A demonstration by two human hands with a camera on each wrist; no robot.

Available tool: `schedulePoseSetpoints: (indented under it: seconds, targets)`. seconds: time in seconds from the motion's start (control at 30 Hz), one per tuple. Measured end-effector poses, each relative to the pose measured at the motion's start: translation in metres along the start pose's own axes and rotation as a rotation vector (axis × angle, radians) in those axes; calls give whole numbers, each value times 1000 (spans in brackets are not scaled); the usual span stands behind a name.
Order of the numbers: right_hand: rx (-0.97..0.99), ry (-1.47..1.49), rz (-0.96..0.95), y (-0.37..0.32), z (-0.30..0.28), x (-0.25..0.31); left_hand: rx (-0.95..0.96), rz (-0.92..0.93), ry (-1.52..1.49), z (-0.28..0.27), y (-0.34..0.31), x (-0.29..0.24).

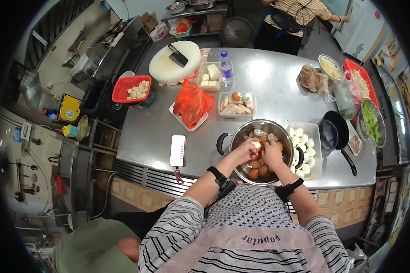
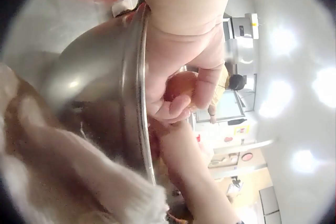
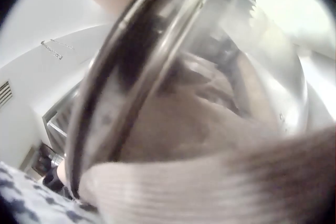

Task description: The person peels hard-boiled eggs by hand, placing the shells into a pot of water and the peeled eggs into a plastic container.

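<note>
My left hand (image 1: 245,153) grips a brown egg (image 2: 181,86) over a steel pot (image 1: 237,136); in the left wrist view fingers and thumb curl round it. In the head view a patch of white shows on this egg, between the two hands. My right hand (image 1: 272,155) is right beside it, fingers bent down toward the egg and their tips hidden. Several brown eggs (image 1: 263,170) lie in the pot below, with pieces of shell around them. The right wrist view holds mostly the pot's rim (image 3: 142,82) and a sleeve.
A clear tray of white peeled eggs (image 1: 310,152) stands right of the pot, then a black pan (image 1: 334,129). Behind the pot is a tub of pale strips (image 1: 236,107). A phone (image 1: 178,150) and a red bag (image 1: 192,105) lie left. Another person (image 1: 300,16) stands beyond the table.
</note>
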State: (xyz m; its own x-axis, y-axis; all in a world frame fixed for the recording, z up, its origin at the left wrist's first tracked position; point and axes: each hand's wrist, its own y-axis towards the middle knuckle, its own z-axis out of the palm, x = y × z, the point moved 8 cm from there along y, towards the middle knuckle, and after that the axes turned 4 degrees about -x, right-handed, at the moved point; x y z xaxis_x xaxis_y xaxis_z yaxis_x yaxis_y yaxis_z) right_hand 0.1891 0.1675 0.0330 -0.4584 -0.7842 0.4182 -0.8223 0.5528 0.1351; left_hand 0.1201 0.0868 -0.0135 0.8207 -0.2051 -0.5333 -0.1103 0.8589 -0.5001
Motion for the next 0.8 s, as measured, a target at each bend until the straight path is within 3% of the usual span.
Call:
schedulePoseSetpoints:
  seconds: [0.03,0.13,0.47,0.57,0.63,0.8]
  targets:
    - [-100,188,-15,3,-14,9,-4,-38,-11,2,1,0]
    - [-92,677,-9,7,-24,21,-57,-124,20,9,0,4]
    - [27,409,-6,6,-15,21,-160,-178,319,15,-6,-1]
    - [31,502,-71,7,-28,34,-190,-177,303,15,-8,-4]
    - [12,548,-54,8,-25,31,-266,-165,297,12,-10,-7]
    - [-51,508,54,10,-19,15,-212,-156,315,16,-8,-6]
